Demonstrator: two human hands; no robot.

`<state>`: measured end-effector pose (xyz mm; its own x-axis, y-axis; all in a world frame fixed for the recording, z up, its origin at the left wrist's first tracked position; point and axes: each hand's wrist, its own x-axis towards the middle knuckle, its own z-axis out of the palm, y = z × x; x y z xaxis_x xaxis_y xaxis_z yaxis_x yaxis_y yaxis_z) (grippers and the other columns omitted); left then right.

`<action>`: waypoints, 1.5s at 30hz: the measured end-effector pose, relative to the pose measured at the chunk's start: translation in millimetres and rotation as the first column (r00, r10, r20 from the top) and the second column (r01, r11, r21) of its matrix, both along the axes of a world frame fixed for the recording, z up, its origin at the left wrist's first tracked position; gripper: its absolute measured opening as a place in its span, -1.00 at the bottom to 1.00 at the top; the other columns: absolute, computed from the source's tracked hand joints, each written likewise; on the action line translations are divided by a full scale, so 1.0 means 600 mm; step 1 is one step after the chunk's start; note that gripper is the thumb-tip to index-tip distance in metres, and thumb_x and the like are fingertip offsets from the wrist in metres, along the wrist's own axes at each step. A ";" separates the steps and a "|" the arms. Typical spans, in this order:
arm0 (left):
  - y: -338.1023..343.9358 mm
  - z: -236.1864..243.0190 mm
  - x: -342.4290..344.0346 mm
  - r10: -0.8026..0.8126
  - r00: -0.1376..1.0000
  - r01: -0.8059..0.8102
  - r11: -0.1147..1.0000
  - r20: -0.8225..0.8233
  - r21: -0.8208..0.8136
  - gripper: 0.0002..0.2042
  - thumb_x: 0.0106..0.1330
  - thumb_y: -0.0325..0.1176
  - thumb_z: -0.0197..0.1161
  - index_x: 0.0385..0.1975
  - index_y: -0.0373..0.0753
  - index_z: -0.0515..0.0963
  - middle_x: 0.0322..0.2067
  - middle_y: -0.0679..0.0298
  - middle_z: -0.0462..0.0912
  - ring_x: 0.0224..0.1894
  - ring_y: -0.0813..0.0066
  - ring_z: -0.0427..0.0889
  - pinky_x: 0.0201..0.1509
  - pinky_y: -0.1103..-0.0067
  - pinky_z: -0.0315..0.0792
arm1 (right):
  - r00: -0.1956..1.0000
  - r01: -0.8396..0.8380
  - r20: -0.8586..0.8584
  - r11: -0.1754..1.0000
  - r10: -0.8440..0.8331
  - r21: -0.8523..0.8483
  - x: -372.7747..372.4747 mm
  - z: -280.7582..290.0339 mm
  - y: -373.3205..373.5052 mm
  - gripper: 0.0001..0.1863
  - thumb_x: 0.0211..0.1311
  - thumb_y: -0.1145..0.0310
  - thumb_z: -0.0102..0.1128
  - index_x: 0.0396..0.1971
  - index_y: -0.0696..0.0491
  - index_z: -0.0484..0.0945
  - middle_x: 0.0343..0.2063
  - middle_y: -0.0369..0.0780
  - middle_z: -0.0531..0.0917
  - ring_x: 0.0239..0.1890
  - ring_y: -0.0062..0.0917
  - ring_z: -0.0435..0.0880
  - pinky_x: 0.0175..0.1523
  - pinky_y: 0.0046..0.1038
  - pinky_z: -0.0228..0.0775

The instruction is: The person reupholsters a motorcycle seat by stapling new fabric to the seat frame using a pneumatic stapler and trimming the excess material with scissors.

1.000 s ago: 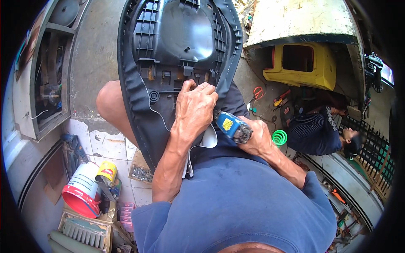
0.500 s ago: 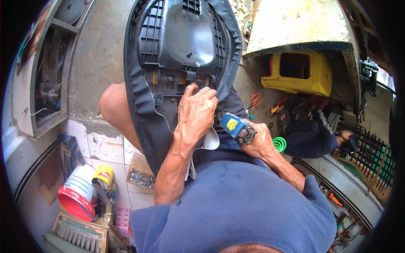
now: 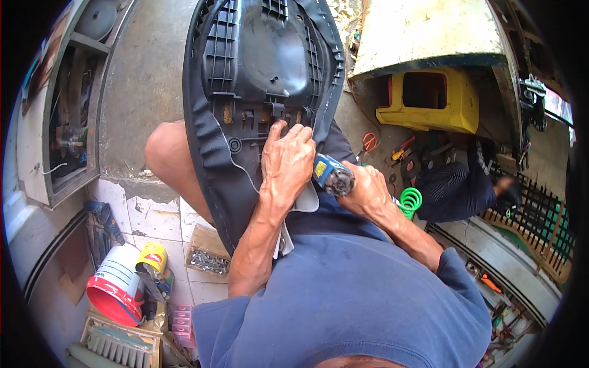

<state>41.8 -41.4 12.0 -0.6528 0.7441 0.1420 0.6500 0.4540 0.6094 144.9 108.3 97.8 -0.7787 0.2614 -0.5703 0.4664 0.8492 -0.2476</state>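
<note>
A black seat pan [image 3: 273, 55] with ribbed underside and a textured cover [image 3: 202, 165] folded around its edge lies upside down across my lap. My left hand [image 3: 288, 159] is closed on the cover at the lower middle of the pan, fingertips curled against the plastic. My right hand [image 3: 368, 187] grips a blue staple gun [image 3: 331, 172] with a yellow sticker, its nose held beside my left hand against the seat and hidden. A green coiled hose [image 3: 410, 201] hangs from the gun. A pale strip of material [image 3: 307, 199] dangles under my left hand.
A person [image 3: 454, 190] in dark clothing works at the right. A yellow plastic body [image 3: 448, 116] sits under a worn panel [image 3: 423, 30]. Scissors [image 3: 369, 141] and tools lie on the floor. At left are a cabinet [image 3: 92, 122], a bucket [image 3: 113, 288] and a box of metal pieces [image 3: 208, 257].
The staple gun and my right hand have shifted slightly up and left, closer to my left hand. The seat appears a little further right at its lower part. The other person's head has moved slightly.
</note>
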 end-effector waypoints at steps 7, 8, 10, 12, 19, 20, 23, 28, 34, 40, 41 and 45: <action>0.001 -0.007 0.016 0.040 0.997 -0.042 0.999 -0.059 -0.024 -0.90 0.16 -0.36 0.32 -0.45 -0.23 0.69 -0.16 0.31 0.71 0.11 0.44 0.67 0.54 0.05 0.04 | 0.999 0.039 0.009 0.999 -0.040 0.038 0.002 0.004 -0.007 -0.79 0.04 0.38 0.34 -0.30 0.10 0.67 -0.40 0.09 0.73 -0.24 0.10 0.71 -0.08 0.00 0.60; 0.001 -0.007 0.014 0.036 0.998 -0.037 0.999 -0.041 -0.021 -0.90 0.16 -0.35 0.33 -0.45 -0.23 0.70 -0.15 0.31 0.72 0.13 0.44 0.67 0.56 0.04 0.01 | 0.999 0.039 -0.010 0.998 -0.039 0.042 -0.005 0.005 -0.006 -0.79 0.04 0.38 0.34 -0.30 0.10 0.67 -0.40 0.09 0.73 -0.24 0.10 0.71 -0.08 0.00 0.60; -0.004 -0.001 0.019 0.006 1.000 -0.006 0.997 0.002 -0.077 -0.89 0.14 -0.35 0.35 -0.42 -0.23 0.72 -0.13 0.31 0.72 0.13 0.43 0.67 0.55 0.04 0.04 | 1.000 0.031 0.003 0.999 -0.031 0.033 0.000 0.004 -0.012 -0.79 0.05 0.38 0.32 -0.28 0.10 0.68 -0.39 0.10 0.73 -0.22 0.11 0.71 -0.06 0.01 0.60; -0.002 -0.006 0.020 0.038 0.999 -0.040 0.997 -0.032 -0.067 -0.89 0.12 -0.36 0.38 -0.41 -0.23 0.72 -0.12 0.31 0.73 0.13 0.43 0.67 0.55 0.05 0.04 | 0.999 0.025 0.025 0.999 -0.025 0.031 -0.003 0.000 -0.009 -0.78 0.05 0.38 0.31 -0.27 0.11 0.68 -0.38 0.10 0.73 -0.21 0.12 0.71 -0.05 0.02 0.60; -0.008 0.005 0.017 0.051 0.999 -0.051 0.999 -0.016 0.009 -0.87 0.13 -0.36 0.42 -0.37 -0.25 0.70 -0.04 0.28 0.74 0.14 0.39 0.67 0.54 0.04 0.07 | 0.985 0.169 0.005 0.957 -0.173 -0.235 0.010 0.027 0.035 -0.71 0.11 0.25 0.34 -0.27 0.16 0.74 -0.39 0.09 0.76 -0.24 -0.03 0.80 -0.11 -0.13 0.62; -0.008 0.007 0.016 0.049 0.999 -0.049 0.999 -0.010 0.024 -0.87 0.14 -0.37 0.41 -0.36 -0.25 0.70 -0.04 0.28 0.73 0.13 0.39 0.67 0.54 0.03 0.07 | 0.982 0.152 -0.072 0.952 -0.177 -0.266 0.016 0.036 0.046 -0.75 0.10 0.30 0.36 -0.35 0.20 0.73 -0.45 0.04 0.76 -0.32 -0.22 0.84 -0.16 -0.24 0.64; -0.006 0.006 0.019 0.040 0.999 -0.041 0.999 0.013 0.019 -0.88 0.16 -0.38 0.40 -0.36 -0.25 0.69 -0.02 0.28 0.73 0.14 0.38 0.67 0.54 0.02 0.07 | 0.900 0.237 -0.264 0.899 -0.346 -0.370 0.053 0.028 0.070 -0.77 0.07 0.40 0.40 -0.32 0.25 0.72 -0.46 -0.04 0.78 -0.35 -0.48 0.82 -0.18 -0.35 0.61; -0.011 0.004 0.019 0.056 0.998 -0.056 0.998 -0.002 0.037 -0.88 0.15 -0.39 0.42 -0.36 -0.25 0.69 -0.02 0.27 0.73 0.15 0.37 0.66 0.54 0.02 0.06 | 0.870 0.205 -0.396 0.946 -0.294 -0.253 0.057 0.053 0.090 -0.73 0.06 0.43 0.40 -0.24 0.27 0.73 -0.40 -0.07 0.81 -0.30 -0.52 0.82 -0.13 -0.40 0.62; -0.010 0.019 0.015 0.023 1.000 -0.024 0.999 0.017 0.033 -0.88 0.14 -0.41 0.43 -0.35 -0.25 0.70 -0.04 0.27 0.73 0.14 0.37 0.66 0.55 0.04 0.05 | 0.793 0.270 -0.489 0.929 -0.363 -0.252 0.056 0.064 0.089 -0.71 0.06 0.45 0.39 -0.22 0.28 0.73 -0.38 -0.07 0.82 -0.29 -0.51 0.82 -0.13 -0.41 0.61; -0.010 0.025 0.020 0.010 0.999 -0.010 1.000 0.046 0.007 -0.86 0.15 -0.39 0.44 -0.32 -0.25 0.71 -0.06 0.28 0.72 0.14 0.40 0.66 0.55 0.05 0.06 | 0.736 0.263 -0.555 0.919 -0.389 -0.294 0.053 0.052 0.097 -0.73 0.08 0.45 0.40 -0.21 0.27 0.73 -0.37 -0.10 0.82 -0.29 -0.57 0.80 -0.13 -0.43 0.61; -0.010 0.024 0.021 0.009 0.999 -0.009 1.000 0.045 0.005 -0.86 0.15 -0.39 0.44 -0.32 -0.25 0.71 -0.06 0.28 0.72 0.14 0.40 0.66 0.55 0.05 0.06 | 0.735 0.277 -0.550 0.916 -0.396 -0.289 0.053 0.051 0.098 -0.72 0.09 0.45 0.40 -0.20 0.27 0.73 -0.37 -0.11 0.82 -0.29 -0.57 0.79 -0.12 -0.44 0.61; -0.006 0.026 0.021 0.006 0.999 -0.007 1.000 0.049 0.023 -0.85 0.15 -0.38 0.44 -0.33 -0.25 0.70 -0.05 0.29 0.72 0.15 0.39 0.65 0.54 0.04 0.06 | 0.781 0.320 -0.443 0.892 -0.440 -0.321 0.058 0.052 0.105 -0.58 0.13 0.52 0.35 0.03 0.26 0.65 -0.15 -0.21 0.79 -0.15 -0.60 0.71 0.04 -0.47 0.56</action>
